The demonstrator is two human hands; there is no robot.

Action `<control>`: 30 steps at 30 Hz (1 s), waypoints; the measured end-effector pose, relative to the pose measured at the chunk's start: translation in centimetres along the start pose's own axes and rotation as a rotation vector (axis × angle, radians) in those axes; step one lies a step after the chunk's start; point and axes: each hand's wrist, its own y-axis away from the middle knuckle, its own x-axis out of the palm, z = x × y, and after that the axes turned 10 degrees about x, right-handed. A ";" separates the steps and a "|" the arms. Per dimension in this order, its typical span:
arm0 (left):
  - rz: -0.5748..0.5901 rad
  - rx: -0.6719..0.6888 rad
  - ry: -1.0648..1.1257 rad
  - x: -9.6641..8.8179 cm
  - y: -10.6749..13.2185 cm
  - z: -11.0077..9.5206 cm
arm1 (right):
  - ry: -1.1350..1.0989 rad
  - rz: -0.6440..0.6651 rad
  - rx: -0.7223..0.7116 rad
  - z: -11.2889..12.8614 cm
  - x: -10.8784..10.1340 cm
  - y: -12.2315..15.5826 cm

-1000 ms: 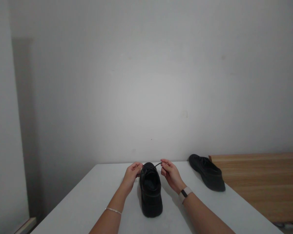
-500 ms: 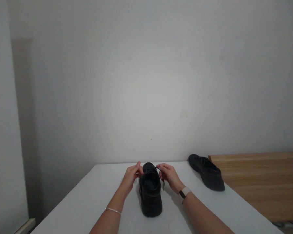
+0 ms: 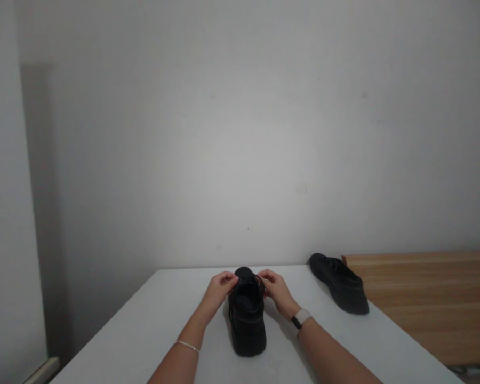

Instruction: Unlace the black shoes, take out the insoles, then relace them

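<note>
A black lace-up shoe (image 3: pixel 248 336) stands upright on the white table, its heel toward me and its toe toward the wall. On its left side, my left hand (image 3: pixel 220 290) is closed in a pinch at the lacing. My right hand (image 3: pixel 277 290) pinches a black shoelace (image 3: pixel 260 281) at the right side of the opening. The lace curves across the front of the opening between the two hands. The fingertips partly cover what the left hand grips, but a lace runs down from there.
A second black shoe (image 3: pixel 340 282) lies at the table's right edge, toe toward the wall. The white table (image 3: pixel 144 320) reaches the wall (image 3: pixel 240 133) at the back. Beyond its right side is a wood-grain panel (image 3: pixel 424 304).
My left fingers have closed in on the lacing from a more open pose. My right hand has shifted slightly, and the lace end that hung from it no longer shows there.
</note>
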 end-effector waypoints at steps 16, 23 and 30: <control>0.012 0.012 -0.003 0.4 0.1 0.2 | -0.054 0.006 0.029 -0.1 0.4 0.1; 0.029 0.046 -0.091 0.2 0.0 0.3 | -0.079 0.046 0.040 0.0 0.3 0.3; -0.019 0.100 -0.091 0.5 0.0 0.1 | -0.030 -0.004 -0.021 -0.3 0.2 -0.3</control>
